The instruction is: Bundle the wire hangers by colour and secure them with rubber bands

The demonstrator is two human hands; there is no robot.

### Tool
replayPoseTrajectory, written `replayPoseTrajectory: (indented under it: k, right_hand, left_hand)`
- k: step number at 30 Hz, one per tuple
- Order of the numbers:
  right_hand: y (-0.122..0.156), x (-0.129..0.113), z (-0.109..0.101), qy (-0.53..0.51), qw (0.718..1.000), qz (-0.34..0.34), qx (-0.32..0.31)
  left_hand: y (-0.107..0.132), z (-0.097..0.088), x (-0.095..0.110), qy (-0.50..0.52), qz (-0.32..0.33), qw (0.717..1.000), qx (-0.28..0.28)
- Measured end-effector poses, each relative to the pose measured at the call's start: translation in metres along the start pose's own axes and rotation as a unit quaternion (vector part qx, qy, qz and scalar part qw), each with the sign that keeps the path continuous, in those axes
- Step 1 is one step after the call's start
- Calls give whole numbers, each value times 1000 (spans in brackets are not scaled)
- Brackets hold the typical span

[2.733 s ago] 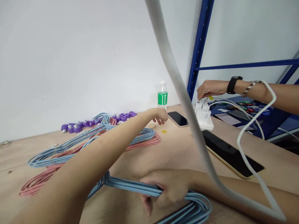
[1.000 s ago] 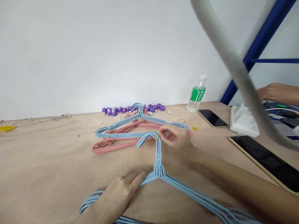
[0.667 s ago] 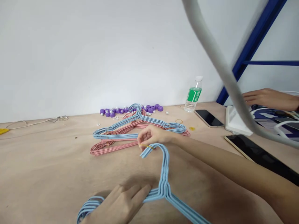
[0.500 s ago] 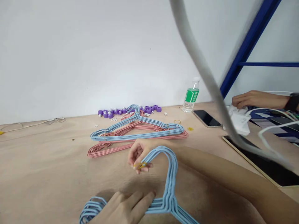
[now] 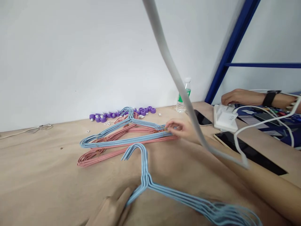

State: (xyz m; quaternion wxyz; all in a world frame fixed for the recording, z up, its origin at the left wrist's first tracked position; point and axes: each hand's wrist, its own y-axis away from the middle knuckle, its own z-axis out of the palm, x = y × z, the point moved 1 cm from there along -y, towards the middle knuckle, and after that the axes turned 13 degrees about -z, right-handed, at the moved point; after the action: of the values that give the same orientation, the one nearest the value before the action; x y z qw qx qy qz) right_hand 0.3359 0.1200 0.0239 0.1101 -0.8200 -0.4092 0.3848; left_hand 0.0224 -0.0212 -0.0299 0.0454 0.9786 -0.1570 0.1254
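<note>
A bundle of light-blue wire hangers (image 5: 145, 171) lies on the brown table (image 5: 42, 175), hooks pointing away from me. My left hand (image 5: 113, 209) rests flat at the bottom edge, its fingers stretched out and touching the bundle's left shoulder. My right hand (image 5: 179, 128) reaches far forward to the right end of a blue hanger stack (image 5: 124, 140) that lies on a pink hanger stack (image 5: 101, 155). Its fingers look pinched together and blurred, and what they pinch is unclear.
Purple caps (image 5: 122, 113) line the wall. A water bottle (image 5: 181, 102), a phone (image 5: 202, 119), a white power strip (image 5: 225, 118) and a dark tablet (image 5: 249, 152) sit right. Another person's hand (image 5: 236, 96) touches the strip. A grey cable (image 5: 174, 78) hangs close in front.
My right hand left the near bundle's hooks and moved forward to the far stacks' right end. The near bundle swung to the right. My left hand slid lower in view.
</note>
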Motion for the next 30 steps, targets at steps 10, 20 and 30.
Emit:
replayPoseTrajectory:
  k: [10, 20, 30]
  right_hand:
    - [39, 67, -177, 111, 986, -4, -128]
    - [43, 77, -179, 158, 973, -31, -166]
    - [41, 85, -181, 152, 969, -53, -189]
  left_hand:
    - [-12, 4, 0, -38, 7, 995, 91]
    - [-12, -2, -1, 11, -11, 1000, 20]
    - [-13, 14, -11, 13, -14, 999, 35]
